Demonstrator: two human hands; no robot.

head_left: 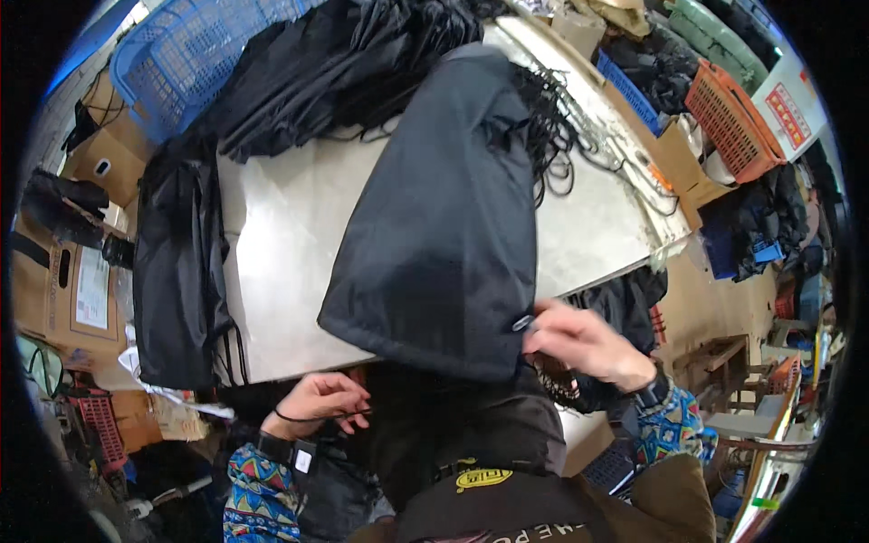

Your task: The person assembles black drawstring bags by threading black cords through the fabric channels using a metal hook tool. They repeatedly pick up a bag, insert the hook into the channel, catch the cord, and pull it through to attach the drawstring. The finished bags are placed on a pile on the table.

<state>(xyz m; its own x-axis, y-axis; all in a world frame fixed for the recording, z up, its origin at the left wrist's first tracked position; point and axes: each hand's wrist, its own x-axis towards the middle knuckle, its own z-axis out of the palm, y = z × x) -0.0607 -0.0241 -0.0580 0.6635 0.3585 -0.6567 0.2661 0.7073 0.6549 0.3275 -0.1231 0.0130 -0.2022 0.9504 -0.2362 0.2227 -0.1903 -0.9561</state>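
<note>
Black fabric piece (434, 226) runs lengthwise away, narrowing (tilted slightly right)

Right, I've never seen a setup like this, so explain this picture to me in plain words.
There is no machine here, just a person's two bare hands. The single picture comes from a wide fisheye camera on their head, looking down, so straight edges bend.

On the pale table lie a large black fabric piece, a black fabric heap at the far side and tangled dark cords.

The right hand pinches the large piece's near right corner. A thin black cord crosses the left hand; whether its fingers grip it is unclear.
</note>
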